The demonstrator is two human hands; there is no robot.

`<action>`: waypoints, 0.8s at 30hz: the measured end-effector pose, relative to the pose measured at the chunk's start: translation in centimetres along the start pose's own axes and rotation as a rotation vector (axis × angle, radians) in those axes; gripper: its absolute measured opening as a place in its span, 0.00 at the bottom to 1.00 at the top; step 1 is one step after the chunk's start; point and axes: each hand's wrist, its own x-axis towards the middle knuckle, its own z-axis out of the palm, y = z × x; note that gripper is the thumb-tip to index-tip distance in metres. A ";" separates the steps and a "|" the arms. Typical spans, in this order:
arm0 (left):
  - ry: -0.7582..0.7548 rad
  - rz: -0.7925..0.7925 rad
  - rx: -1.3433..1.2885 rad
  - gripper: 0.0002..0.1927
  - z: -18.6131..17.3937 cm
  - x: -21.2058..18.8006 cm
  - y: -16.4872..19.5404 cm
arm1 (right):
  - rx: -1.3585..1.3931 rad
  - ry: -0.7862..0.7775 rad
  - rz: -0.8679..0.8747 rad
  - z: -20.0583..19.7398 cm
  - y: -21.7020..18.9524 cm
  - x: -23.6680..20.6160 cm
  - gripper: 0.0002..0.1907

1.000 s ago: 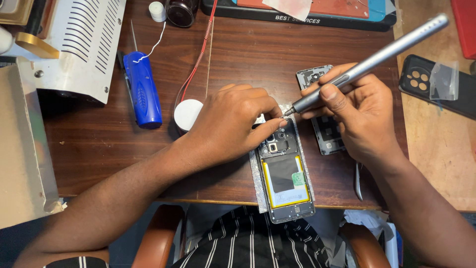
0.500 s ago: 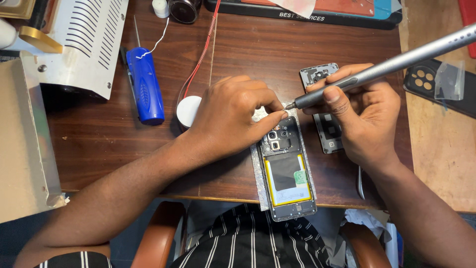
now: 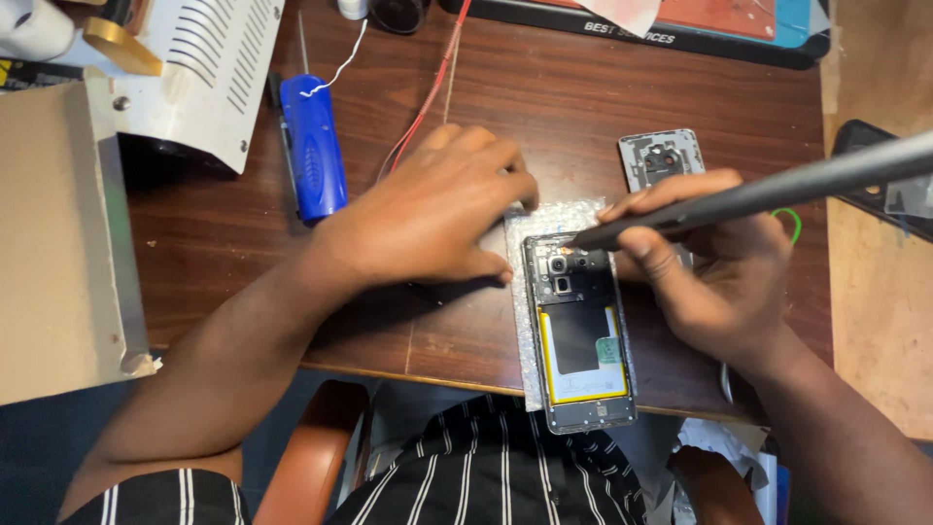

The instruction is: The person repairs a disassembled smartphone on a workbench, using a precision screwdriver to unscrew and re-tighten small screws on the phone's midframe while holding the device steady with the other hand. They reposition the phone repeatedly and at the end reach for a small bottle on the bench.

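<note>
Phone (image 3: 580,331) lying face down on bubble wrap (image 3: 520,292) at near edge of table (image 3: 544,107), back cover already off, battery (image 3: 583,355) and board exposed and still in place. Left hand (image 3: 428,209) flat, fingers pressing beside phone's top left corner, grasping nothing; right hand (image 3: 724,267) clenched pen-style round grey driver (image 3: 768,190), tip at phone's top edge near camera. Small removed plate (image 3: 661,157) set aside above right hand; blue tool (image 3: 313,146) lying well left, untouched.
</note>
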 end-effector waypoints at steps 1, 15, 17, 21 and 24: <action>-0.013 0.015 -0.012 0.31 0.3 0.1 0.2 | -0.030 -0.023 0.007 0.3 -0.1 0.0 0.13; 0.006 0.053 -0.021 0.26 1.4 0.3 1.2 | -0.336 -0.142 -0.160 1.4 -0.3 1.0 0.08; 0.003 0.051 -0.017 0.27 1.4 0.3 1.2 | -0.378 -0.147 -0.173 1.5 -0.3 1.0 0.08; -0.010 0.038 -0.014 0.26 1.4 0.4 1.3 | -0.387 -0.153 -0.164 1.6 -0.3 1.2 0.07; -0.013 0.034 -0.011 0.26 1.5 0.4 1.2 | -0.396 -0.157 -0.166 1.7 -0.5 1.5 0.08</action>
